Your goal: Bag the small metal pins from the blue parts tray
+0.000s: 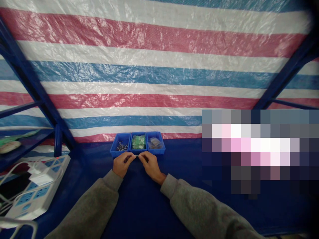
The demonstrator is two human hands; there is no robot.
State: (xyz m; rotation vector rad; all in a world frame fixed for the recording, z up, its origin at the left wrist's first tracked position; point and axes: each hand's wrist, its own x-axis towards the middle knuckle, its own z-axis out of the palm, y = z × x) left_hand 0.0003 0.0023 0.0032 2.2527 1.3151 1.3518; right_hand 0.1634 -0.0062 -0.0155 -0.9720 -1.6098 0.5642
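Head view puts a thin, pale, rod-like piece (pixel 136 155) right between two bare hands, just on my side of a row of three blue, open-topped plastic bins (pixel 139 151) and in line with the middle one. Its long axis appears to run left to right, so I read it as a short bridge from fingertip to fingertip, with neither hand nearer than the other. I see the left hand (pixel 121 165) pinching one end between thumb and fingers, and the right hand (pixel 150 165) seemingly pinching the opposite end; the piece is too small for me to make out its shape at the tips. Beyond the left hand lie loose, dark and silvery pieces (pixel 122 146), beyond the join green-and-white packets (pixel 139 142), and beyond the right hand greyish-brown packets (pixel 155 143). Dark blue tabletop (pixel 142 205) spreads beneath the forearms.
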